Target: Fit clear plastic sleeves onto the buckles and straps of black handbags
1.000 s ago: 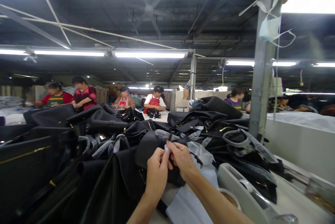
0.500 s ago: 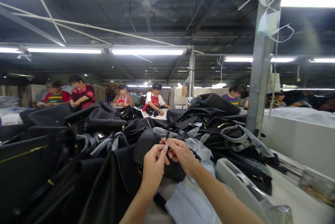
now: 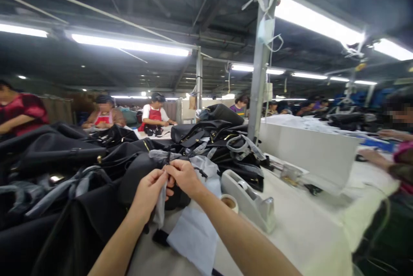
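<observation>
In the head view, both hands meet over a black bag (image 3: 137,177). My left hand (image 3: 149,191) is closed in a pinch on a whitish translucent strip of wrapping (image 3: 160,208), which hangs below its fingers. My right hand (image 3: 184,176) touches the left fingertips, its thumb and fingers pressed together at the strip's upper end; the fingers hide exactly what it grips. Just beyond the fingertips is a wrapped bag handle (image 3: 164,154) with a dark band around it. Under the wrists lies a pale blue sheet (image 3: 195,237) on the table.
Black bags (image 3: 209,132) with gold zips and wrapped handles are heaped left and ahead. A grey tape dispenser (image 3: 247,198) and a tape roll (image 3: 229,203) sit to the right. A metal post (image 3: 258,74) rises behind. Co-workers (image 3: 157,115) work across the table and far right.
The view has swung right, bringing the tape roll and a co-worker at far right into sight. My hands stay together, and more of the translucent strip now hangs below them.
</observation>
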`<state>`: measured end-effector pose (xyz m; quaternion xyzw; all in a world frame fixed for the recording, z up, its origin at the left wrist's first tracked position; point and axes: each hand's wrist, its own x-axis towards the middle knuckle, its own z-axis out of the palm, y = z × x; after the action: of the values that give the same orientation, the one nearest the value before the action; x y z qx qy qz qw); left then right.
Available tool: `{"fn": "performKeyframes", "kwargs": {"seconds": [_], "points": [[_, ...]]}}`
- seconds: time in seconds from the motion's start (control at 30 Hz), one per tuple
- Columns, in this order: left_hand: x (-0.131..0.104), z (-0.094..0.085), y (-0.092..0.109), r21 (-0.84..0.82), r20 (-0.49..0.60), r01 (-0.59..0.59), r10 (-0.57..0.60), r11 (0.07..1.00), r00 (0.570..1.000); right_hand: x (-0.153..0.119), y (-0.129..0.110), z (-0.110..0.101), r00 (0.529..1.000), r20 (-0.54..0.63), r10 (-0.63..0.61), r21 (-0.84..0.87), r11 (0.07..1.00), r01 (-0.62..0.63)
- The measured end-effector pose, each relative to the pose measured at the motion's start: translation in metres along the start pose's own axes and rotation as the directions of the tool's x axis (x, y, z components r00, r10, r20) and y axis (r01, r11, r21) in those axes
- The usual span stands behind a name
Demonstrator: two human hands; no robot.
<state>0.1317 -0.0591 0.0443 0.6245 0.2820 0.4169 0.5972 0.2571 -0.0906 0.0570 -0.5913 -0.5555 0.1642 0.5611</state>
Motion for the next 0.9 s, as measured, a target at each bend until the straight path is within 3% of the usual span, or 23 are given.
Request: {"fn": "performKeyframes", "kwargs": {"seconds": [0.07,0.17,0.27,0.37,0.47,0.63,0.77,0.9], "points": [[0.003,0.000,-0.003,0.007,-0.037,-0.002,0.002,1.000,0.999,-0.008,0.007,-0.032,1.000,-0.016,0.013,-0.104,0.994,-0.015],[0.005,0.002,-0.005,0.000,-0.072,-0.003,0.003,1.000,0.997,-0.038,0.026,-0.110,0.985,-0.159,0.062,-0.311,0.944,-0.110],[0.006,0.004,-0.004,-0.035,-0.070,0.003,-0.006,0.999,0.998,-0.077,0.051,-0.191,0.924,-0.350,0.153,-0.476,0.821,-0.317],[0.010,0.006,-0.005,-0.070,-0.071,0.006,-0.011,0.998,0.997,-0.107,0.075,-0.236,0.862,-0.435,0.260,-0.532,0.698,-0.479],[0.014,0.006,-0.009,-0.075,-0.078,0.005,-0.011,0.997,0.997,-0.120,0.094,-0.245,0.821,-0.427,0.378,-0.525,0.636,-0.565],[0.016,0.005,-0.014,-0.079,-0.083,-0.003,-0.004,0.997,0.997,-0.117,0.108,-0.236,0.791,-0.327,0.517,-0.470,0.637,-0.611],[0.015,0.006,-0.013,-0.099,-0.113,0.007,-0.018,0.995,0.993,-0.113,0.101,-0.241,0.782,-0.299,0.548,-0.452,0.640,-0.621],[0.018,0.006,-0.013,-0.116,-0.095,0.021,-0.033,0.993,0.995,-0.126,0.093,-0.255,0.772,-0.368,0.518,-0.446,0.630,-0.636]]}}
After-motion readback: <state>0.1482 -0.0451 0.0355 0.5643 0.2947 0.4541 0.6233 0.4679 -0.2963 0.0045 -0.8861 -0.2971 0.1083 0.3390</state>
